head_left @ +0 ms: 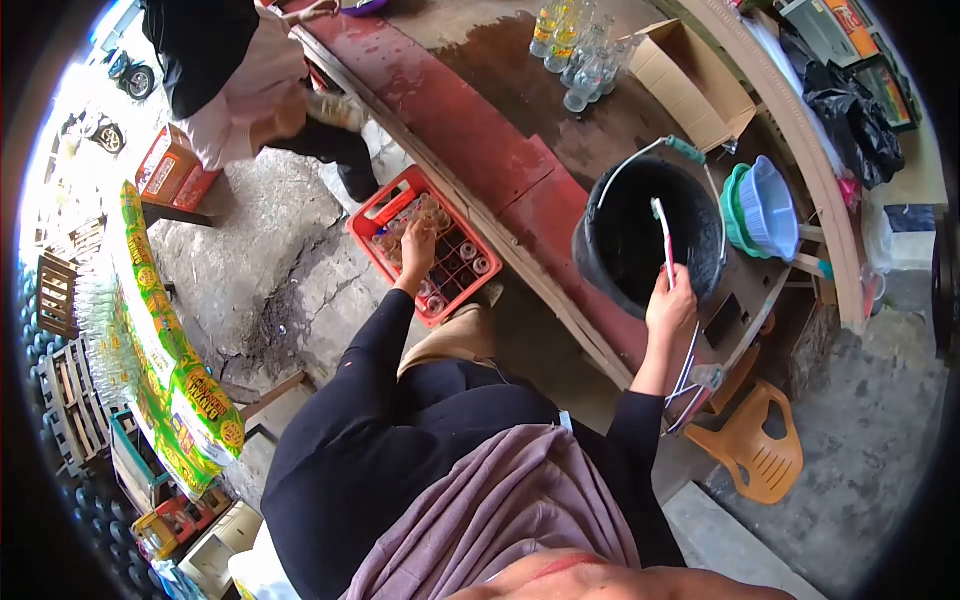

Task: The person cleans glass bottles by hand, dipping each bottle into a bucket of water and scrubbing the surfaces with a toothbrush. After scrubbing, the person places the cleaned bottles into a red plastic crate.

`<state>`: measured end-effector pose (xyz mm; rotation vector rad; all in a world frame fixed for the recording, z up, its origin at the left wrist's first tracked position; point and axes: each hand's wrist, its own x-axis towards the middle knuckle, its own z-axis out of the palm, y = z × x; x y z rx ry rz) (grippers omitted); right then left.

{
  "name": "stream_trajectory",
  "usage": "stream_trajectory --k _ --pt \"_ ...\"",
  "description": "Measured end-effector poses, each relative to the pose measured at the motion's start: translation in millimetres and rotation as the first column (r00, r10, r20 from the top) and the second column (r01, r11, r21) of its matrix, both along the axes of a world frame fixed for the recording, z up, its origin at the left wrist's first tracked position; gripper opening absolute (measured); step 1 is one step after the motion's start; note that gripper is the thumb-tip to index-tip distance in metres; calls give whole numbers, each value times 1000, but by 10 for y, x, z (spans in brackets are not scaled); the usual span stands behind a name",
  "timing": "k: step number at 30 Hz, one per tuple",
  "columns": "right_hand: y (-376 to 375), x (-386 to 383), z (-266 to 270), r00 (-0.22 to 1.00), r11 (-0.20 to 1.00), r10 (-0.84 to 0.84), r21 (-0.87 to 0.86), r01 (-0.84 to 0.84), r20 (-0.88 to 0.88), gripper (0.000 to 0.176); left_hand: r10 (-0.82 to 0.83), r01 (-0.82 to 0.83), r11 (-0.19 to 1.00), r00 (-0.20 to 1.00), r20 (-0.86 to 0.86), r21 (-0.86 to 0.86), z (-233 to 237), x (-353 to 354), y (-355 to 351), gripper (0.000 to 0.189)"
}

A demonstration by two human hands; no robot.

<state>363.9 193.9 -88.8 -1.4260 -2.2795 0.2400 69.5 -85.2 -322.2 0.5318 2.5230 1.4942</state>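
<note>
My left hand (pixel 416 248) reaches into a red plastic crate (pixel 463 296) that holds several glass bottles (pixel 481 265). Its fingers are closed around the top of one bottle, which they partly hide. In my right hand (pixel 672 302) is a toothbrush (pixel 667 237) with a pinkish-red and white handle, bristle end pointing away from me. The brush is over the mouth of a black bucket (pixel 600 262), whose wire handle has a green grip. What lies inside the dark bucket cannot be made out.
Glass bottles (pixel 583 85), some with yellow labels, stand on the red table (pixel 520 175) near a cardboard box (pixel 690 85). Blue and green plastic baskets (pixel 770 212) sit right of the bucket. Another person (pixel 265 120) stands beyond the crate. An orange chair (pixel 765 455) is at lower right.
</note>
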Motion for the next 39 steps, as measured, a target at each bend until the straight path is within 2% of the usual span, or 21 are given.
stream_trajectory --k 1,2,4,6,8,10,11,12,14,16,18,20,23,24,27,29,32,33,34,36,39 --pt "-6 -3 -7 1000 1000 -6 12 6 12 13 -8 3 998 997 -76 -67 -278 -6 -131 17" --pt "-14 -7 -2 1000 1000 -12 24 12 25 13 -11 6 997 998 -68 -75 -493 47 -274 17" --pt "-17 -11 -9 998 999 -29 38 27 50 15 -63 37 974 992 -113 -222 -781 120 -528 12" --pt "-12 -16 -10 996 997 -42 61 38 75 16 -202 189 915 979 0 -355 -1081 216 -799 17" --pt "-7 -17 -14 996 997 -54 67 49 78 17 -241 226 931 970 -17 -288 -1316 382 -966 16" --pt "-14 -20 -13 996 996 -62 66 58 58 17 -363 367 844 928 88 -390 -1495 469 -1083 16" --pt "-30 -19 -6 995 995 -76 72 71 62 17 -260 280 912 960 105 -301 -1492 629 -1068 13" --pt "-44 -32 15 995 995 -81 68 77 57 17 -261 293 905 955 139 -309 -1531 689 -1065 14" --pt "-44 -38 27 994 993 -94 73 90 58 17 -387 372 875 922 14 -309 -1953 815 -1154 13" --pt "-58 -46 43 995 993 -93 75 90 36 16 -379 372 872 924 43 -318 -2303 935 -1172 17" --pt "-69 -46 50 996 992 -91 86 89 24 16 -446 427 739 890 97 -520 -2210 1035 -1140 22" --pt "-84 -56 69 994 992 -110 66 108 23 16 -320 341 557 930 184 -758 -1870 1118 -988 32" --pt "-76 -45 64 996 994 -90 63 91 -11 16 -335 345 439 920 205 -830 -2081 1176 -891 30" --pt "-85 -48 73 995 994 -97 53 97 -5 16 -411 256 446 910 58 -857 -2446 1220 -945 21" --pt "-90 -47 73 996 994 -94 58 94 -9 15 -378 244 387 922 89 -889 -2354 1149 -789 23" --pt "-70 -31 56 996 995 -87 52 88 -14 15 -464 382 276 857 226 -882 -2365 1050 -789 23" --pt "-73 -34 59 997 995 -82 47 83 -16 15 -500 367 322 849 173 -873 -2244 969 -808 23" --pt "-54 -23 36 997 996 -79 46 79 -4 14 -500 424 307 834 235 -852 -2125 891 -772 24" --pt "-54 -11 30 997 996 -81 46 81 -15 14 -526 391 326 831 179 -861 -2078 889 -774 24" --pt "-48 -24 29 998 996 -66 60 66 12 13 -428 106 584 883 -193 -805 -1988 927 -830 23" --pt "-13 0 -18 999 999 -46 29 46 17 11 -387 169 690 908 -161 -704 -1632 816 -902 24"
